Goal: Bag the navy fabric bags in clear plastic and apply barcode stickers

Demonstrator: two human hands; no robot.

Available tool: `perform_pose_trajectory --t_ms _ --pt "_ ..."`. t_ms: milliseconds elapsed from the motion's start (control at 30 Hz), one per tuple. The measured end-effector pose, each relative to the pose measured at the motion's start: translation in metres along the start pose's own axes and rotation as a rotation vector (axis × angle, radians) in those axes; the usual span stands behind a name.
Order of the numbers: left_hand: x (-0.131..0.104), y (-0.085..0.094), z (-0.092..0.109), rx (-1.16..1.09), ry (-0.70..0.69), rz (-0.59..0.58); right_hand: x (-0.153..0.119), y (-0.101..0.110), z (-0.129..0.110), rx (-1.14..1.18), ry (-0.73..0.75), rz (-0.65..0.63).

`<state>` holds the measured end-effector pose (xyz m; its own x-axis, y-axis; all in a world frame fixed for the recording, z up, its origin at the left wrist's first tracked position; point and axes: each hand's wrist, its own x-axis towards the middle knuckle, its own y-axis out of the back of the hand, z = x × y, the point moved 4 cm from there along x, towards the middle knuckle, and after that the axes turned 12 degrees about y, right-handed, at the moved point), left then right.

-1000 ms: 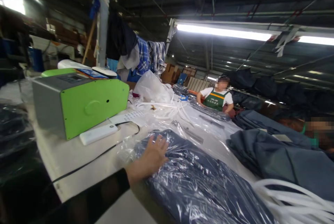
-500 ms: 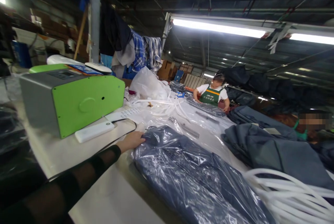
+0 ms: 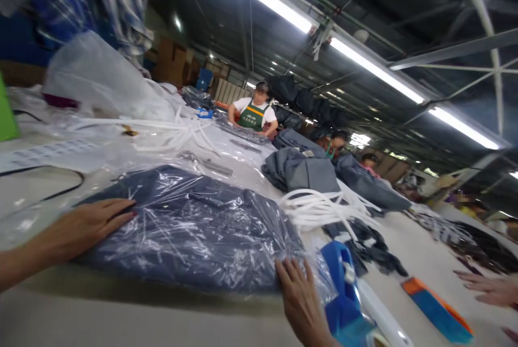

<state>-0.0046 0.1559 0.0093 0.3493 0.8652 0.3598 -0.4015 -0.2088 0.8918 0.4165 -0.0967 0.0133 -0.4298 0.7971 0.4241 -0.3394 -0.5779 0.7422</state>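
Observation:
A folded dark blue-grey garment in a clear plastic bag [image 3: 198, 233] lies crosswise on the table in front of me. My left hand [image 3: 91, 223] rests on its left end, fingers stretched out over the plastic. At the opposite end, my right hand [image 3: 299, 296] lies with its fingers on the bag's right edge. Neither hand is closed round anything. Loose clear plastic sticks out past my right fingers, close to a blue tape dispenser [image 3: 340, 277].
Beyond the bag are white strips [image 3: 319, 206] and grey garments [image 3: 301, 171]. A blue-and-orange object [image 3: 439, 309] lies right, near another person's hand [image 3: 489, 287]. A person in a green apron [image 3: 251, 116] stands across the table. Crumpled plastic [image 3: 105, 77] sits at left.
My view has swung right, and the green machine has nearly left it. The bagged garment now lies crosswise. My right hand has come into view on its right end.

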Motion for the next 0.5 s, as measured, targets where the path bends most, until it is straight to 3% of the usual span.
perform_pose_trajectory --t_ms 100,233,367,500 --pt "-0.002 -0.024 -0.024 0.148 -0.155 -0.019 -0.001 0.017 -0.008 0.022 0.017 0.058" --pt "-0.008 -0.036 -0.038 0.163 -0.211 0.082 -0.007 0.026 -0.007 0.11 -0.03 0.164" --pt "-0.009 -0.034 -0.038 0.081 -0.26 0.113 -0.007 0.009 0.0 0.085 -0.267 0.111" --pt "-0.008 -0.028 -0.038 0.027 -0.278 0.147 -0.007 -0.006 -0.001 0.257 -0.3 0.034"
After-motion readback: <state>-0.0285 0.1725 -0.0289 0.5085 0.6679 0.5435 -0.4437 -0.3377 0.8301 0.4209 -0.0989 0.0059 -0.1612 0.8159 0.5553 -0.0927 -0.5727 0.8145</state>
